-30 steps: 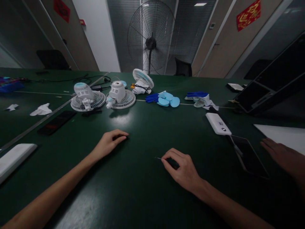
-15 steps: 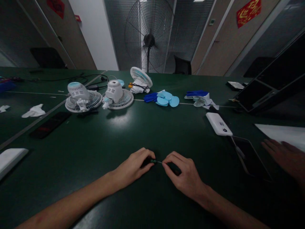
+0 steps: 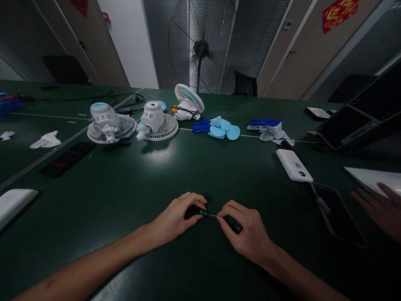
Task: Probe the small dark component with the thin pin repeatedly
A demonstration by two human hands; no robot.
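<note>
In the head view, my left hand (image 3: pixel 178 215) rests low over the green table, thumb and fingers pinched on a small green piece (image 3: pixel 203 212) that resembles a circuit board. Most of that piece is hidden by the fingers. My right hand (image 3: pixel 247 232) is closed on a thin screwdriver (image 3: pixel 212 215), its metal shaft pointing left and its dark handle running under the palm. The shaft's tip meets the green piece or lies right beside it; which one I cannot tell.
Several white fan parts, including a fan body (image 3: pixel 152 117), lie across the back. Light blue fan blades (image 3: pixel 224 128) sit beside blue gloves (image 3: pixel 200 126). To the right are a white power bank (image 3: pixel 293 165), a dark phone (image 3: pixel 340 213) and another person's hand (image 3: pixel 377 207).
The whole view has shifted slightly. My hands keep the same hold, with the screwdriver still against or near the green piece. The other person's fingers at the right have moved a little.
</note>
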